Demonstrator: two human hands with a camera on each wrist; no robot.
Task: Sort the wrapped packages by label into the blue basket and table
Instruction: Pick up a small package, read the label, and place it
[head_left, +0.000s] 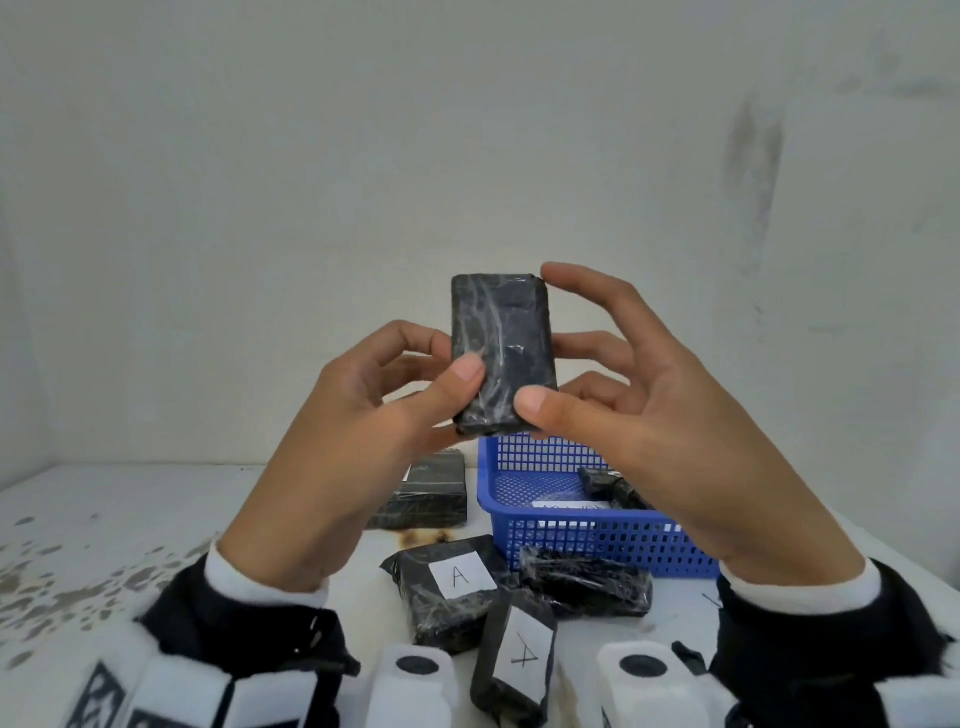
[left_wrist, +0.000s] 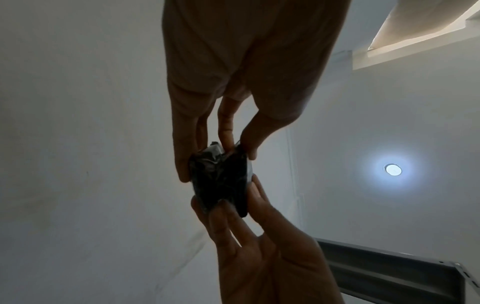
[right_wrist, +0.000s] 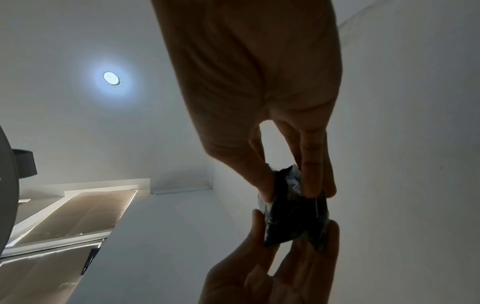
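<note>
Both hands hold one black wrapped package (head_left: 501, 353) upright in front of the wall, above the table; no label shows on the face toward me. My left hand (head_left: 374, 410) pinches its lower left side with thumb in front. My right hand (head_left: 618, 395) pinches its lower right side, the index finger at the top corner. The same package (left_wrist: 221, 181) (right_wrist: 296, 218) appears between the fingers in both wrist views. The blue basket (head_left: 587, 540) stands below with a black package (head_left: 610, 488) inside. Two packages labelled A (head_left: 457, 587) (head_left: 519, 654) lie on the table.
A larger black package (head_left: 426, 491) lies on the white table (head_left: 104, 519) left of the basket. Another black package (head_left: 587, 579) with no label showing lies against the basket's front. The wall stands close behind. Stains mark the table's left part.
</note>
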